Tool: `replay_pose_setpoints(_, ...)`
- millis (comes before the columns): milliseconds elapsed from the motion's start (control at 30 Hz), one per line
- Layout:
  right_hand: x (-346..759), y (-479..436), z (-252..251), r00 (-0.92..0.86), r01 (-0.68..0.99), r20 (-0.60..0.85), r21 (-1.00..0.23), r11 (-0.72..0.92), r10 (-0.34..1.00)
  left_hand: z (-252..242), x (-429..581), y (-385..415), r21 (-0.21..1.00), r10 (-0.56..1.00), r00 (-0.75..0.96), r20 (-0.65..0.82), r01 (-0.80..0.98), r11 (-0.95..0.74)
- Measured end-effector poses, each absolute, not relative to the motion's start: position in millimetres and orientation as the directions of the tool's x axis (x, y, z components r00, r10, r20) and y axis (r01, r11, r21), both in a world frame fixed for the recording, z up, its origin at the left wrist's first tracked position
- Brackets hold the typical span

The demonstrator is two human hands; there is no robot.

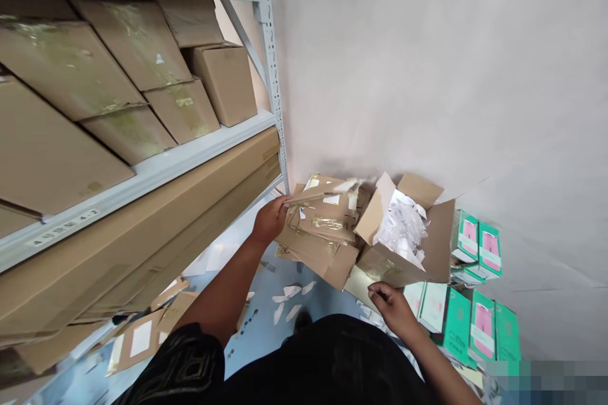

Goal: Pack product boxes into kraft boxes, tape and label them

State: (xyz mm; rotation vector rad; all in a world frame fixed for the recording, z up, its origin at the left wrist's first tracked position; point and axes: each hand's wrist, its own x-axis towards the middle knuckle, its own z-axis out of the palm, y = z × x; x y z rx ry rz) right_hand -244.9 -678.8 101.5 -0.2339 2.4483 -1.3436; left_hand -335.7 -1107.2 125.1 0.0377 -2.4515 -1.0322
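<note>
My left hand (270, 221) is closed on the near end of a flattened piece of cardboard (323, 191), held above a pile of flattened cardboard boxes (327, 223) with tape and white labels on them. My right hand (390, 305) hangs in front of an open cardboard box (392, 267). Its fingers are curled together, and whatever they hold, if anything, cannot be made out. Crumpled clear plastic and white paper scraps (405, 228) fill the open box, whose flaps stand up.
A metal shelving rack (268, 44) stacked with taped cartons (228, 85) rises on the left. Green and pink boxes (458, 326) stand at the right by the wall (427, 63). Paper scraps (287, 291) and a labelled cardboard piece (140, 338) litter the blue floor (247, 342).
</note>
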Motion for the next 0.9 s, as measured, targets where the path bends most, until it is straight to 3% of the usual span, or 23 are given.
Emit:
replay_pose_setpoints(100,-243.4,-680.7,105.4,-0.933,0.048,-0.216,-0.868,0.495,-0.288,149.4,-314.7,-1110.5,0.856,-0.384,-0.857,0.343,0.117,0.503)
replay_pose_setpoints(200,-248.1,-679.2,118.9,-0.953,0.076,-0.195,-0.893,0.443,-0.231,168.7,-302.4,-1100.3,0.961,-0.421,-0.871,0.254,0.177,0.215)
replay_pose_setpoints(300,-261.7,-670.4,143.8,-0.99,0.046,-0.092,-0.923,0.381,-0.103,179.0,-299.5,-1076.7,0.975,-0.315,-0.926,0.207,0.222,-0.015)
replay_pose_setpoints(433,-276.8,-639.4,186.9,-0.968,-0.104,0.15,-0.969,0.222,0.201,175.9,-299.4,-1027.4,0.968,-0.087,-0.988,0.126,0.142,-0.209)
replay_pose_setpoints(533,-265.9,-605.3,212.3,-0.907,-0.205,0.231,-0.973,0.109,0.351,167.3,-292.1,-980.8,0.964,0.094,-0.993,0.064,0.037,-0.263)
replay_pose_setpoints(633,-231.4,-567.8,223.2,-0.851,-0.208,0.191,-0.978,0.021,0.489,162.5,-277.2,-932.0,0.961,0.24,-0.97,0.049,-0.02,-0.277)
replay_pose_setpoints(900,-86.5,-438.9,201.8,-0.653,-0.194,0.143,-0.981,0.019,0.744,183.1,-234.3,-782.8,0.99,0.509,-0.855,0.105,0.039,-0.138)
